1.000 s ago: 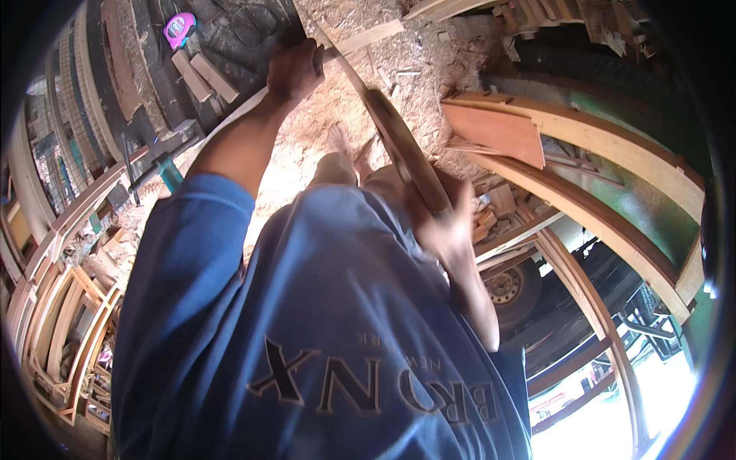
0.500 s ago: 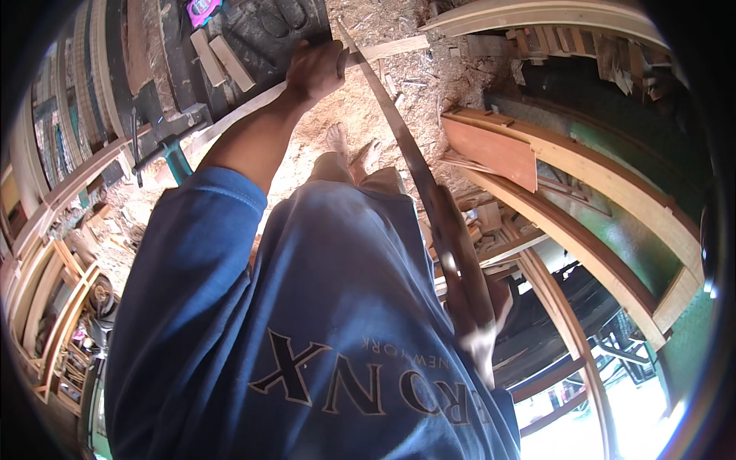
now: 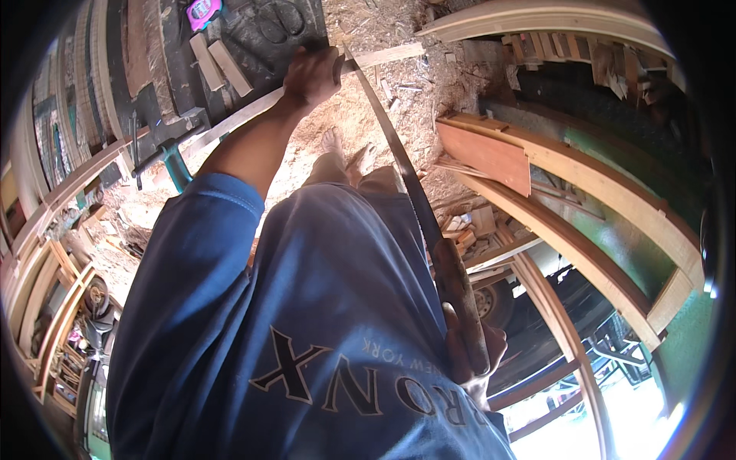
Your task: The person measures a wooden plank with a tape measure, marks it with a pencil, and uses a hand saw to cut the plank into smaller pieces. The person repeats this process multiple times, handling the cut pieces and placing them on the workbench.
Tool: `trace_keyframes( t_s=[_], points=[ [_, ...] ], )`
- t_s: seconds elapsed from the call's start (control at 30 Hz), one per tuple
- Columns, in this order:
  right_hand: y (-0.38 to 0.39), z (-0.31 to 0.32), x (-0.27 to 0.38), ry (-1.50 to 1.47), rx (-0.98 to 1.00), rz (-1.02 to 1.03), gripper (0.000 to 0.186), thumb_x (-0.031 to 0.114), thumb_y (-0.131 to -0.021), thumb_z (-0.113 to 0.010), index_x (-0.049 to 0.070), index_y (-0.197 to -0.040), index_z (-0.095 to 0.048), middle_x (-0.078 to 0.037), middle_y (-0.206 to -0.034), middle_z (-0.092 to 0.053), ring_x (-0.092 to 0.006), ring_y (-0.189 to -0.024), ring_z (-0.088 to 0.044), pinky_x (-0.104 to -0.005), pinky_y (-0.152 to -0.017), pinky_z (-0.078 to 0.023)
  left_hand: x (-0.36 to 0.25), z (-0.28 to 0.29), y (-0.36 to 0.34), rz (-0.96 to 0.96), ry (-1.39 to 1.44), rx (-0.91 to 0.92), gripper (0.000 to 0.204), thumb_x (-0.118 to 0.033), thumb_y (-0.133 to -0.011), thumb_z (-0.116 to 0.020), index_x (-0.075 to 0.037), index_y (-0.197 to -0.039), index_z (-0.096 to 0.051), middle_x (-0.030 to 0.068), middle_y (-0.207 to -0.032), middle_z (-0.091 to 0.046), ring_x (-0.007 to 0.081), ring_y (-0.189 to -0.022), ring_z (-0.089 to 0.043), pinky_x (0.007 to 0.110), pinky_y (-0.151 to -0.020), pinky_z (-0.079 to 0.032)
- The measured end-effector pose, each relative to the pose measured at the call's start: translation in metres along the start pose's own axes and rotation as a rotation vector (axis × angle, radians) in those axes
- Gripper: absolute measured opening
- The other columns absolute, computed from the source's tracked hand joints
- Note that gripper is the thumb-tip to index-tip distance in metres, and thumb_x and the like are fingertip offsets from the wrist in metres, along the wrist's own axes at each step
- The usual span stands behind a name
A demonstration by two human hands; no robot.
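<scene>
My left hand [image 3: 313, 75] is closed around a long pale wooden strip [image 3: 395, 54] at the edge of a dark workbench [image 3: 264, 57]. The strip runs out past the bench corner to the right. My right hand [image 3: 477, 349], low beside my body, grips the wooden handle of a handsaw [image 3: 392, 142]. The saw's narrow blade slants up and left, and its tip end lies against the strip just right of my left hand. On the bench are a pink tape measure [image 3: 203, 14] and two short wood offcuts [image 3: 230, 67].
A teal clamp [image 3: 175, 162] is at the bench's near edge. Sawdust and scraps cover the floor [image 3: 422, 92] around my feet. Curved-looking timber frames [image 3: 606, 176] stand at the right, with a reddish board [image 3: 487, 157] against them. More long planks [image 3: 77, 92] lie at the left.
The saw has been drawn back down toward my right side, along with my right hand, and its blade looks sharper. My left hand keeps its hold on the strip.
</scene>
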State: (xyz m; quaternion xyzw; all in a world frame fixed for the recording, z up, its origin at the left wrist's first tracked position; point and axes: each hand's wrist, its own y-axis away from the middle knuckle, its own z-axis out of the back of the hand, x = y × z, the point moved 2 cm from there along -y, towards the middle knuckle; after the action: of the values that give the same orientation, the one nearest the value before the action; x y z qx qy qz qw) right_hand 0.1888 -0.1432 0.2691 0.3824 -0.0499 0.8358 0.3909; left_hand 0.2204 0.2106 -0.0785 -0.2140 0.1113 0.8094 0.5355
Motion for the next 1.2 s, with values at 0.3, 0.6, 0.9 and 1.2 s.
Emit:
trace_keyframes(
  t_s=[0.3, 0.6, 0.9, 1.2],
  points=[
    [-0.197, -0.12, -0.035, -0.377, 0.025, -0.196, 0.019, 0.015, -0.086, -0.062, -0.003, -0.084, -0.066, -0.011, -0.061, -0.061, -0.0156, -0.054, -0.055, -0.0362, -0.053, -0.045, 0.0, -0.003, 0.002, -0.015, 0.043, -0.081, 0.02, -0.026, -0.092, -0.058, -0.009, -0.082, -0.059, 0.018, -0.072, -0.062, 0.0431, -0.072, -0.061, 0.053, -0.071, -0.05],
    [0.0, -0.007, 0.003, 0.027, -0.029, -0.022, 0.035, 0.001, -0.076, -0.06, -0.003, -0.109, -0.068, -0.014, -0.063, -0.059, -0.0251, -0.05, -0.058, -0.0363, -0.046, -0.042, -0.003, 0.002, -0.002, -0.039, -0.064, 0.0, 0.012, -0.017, -0.088, -0.064, -0.007, -0.089, -0.059, 0.0166, -0.071, -0.062, 0.0386, -0.069, -0.061, 0.048, -0.078, -0.045],
    [-0.18, -0.156, -0.069, -0.283, 0.121, -0.458, 0.024, 0.019, -0.086, -0.062, -0.003, -0.08, -0.064, -0.017, -0.057, -0.06, -0.0185, -0.05, -0.058, -0.0385, -0.05, -0.046, 0.002, -0.01, 0.007, -0.111, -0.094, -0.098, 0.013, -0.024, -0.093, -0.059, -0.011, -0.092, -0.06, 0.012, -0.074, -0.066, 0.0349, -0.075, -0.065, 0.048, -0.085, -0.046],
    [0.004, -0.171, -0.2, -0.238, -0.145, -0.686, 0.024, 0.023, -0.082, -0.068, 0.0, -0.079, -0.065, -0.013, -0.063, -0.063, -0.0192, -0.055, -0.06, -0.0355, -0.055, -0.048, -0.006, 0.004, 0.0, -0.031, -0.055, -0.008, 0.018, -0.027, -0.094, -0.055, -0.011, -0.098, -0.061, 0.0136, -0.091, -0.07, 0.0335, -0.083, -0.065, 0.047, -0.088, -0.043]
  ],
)
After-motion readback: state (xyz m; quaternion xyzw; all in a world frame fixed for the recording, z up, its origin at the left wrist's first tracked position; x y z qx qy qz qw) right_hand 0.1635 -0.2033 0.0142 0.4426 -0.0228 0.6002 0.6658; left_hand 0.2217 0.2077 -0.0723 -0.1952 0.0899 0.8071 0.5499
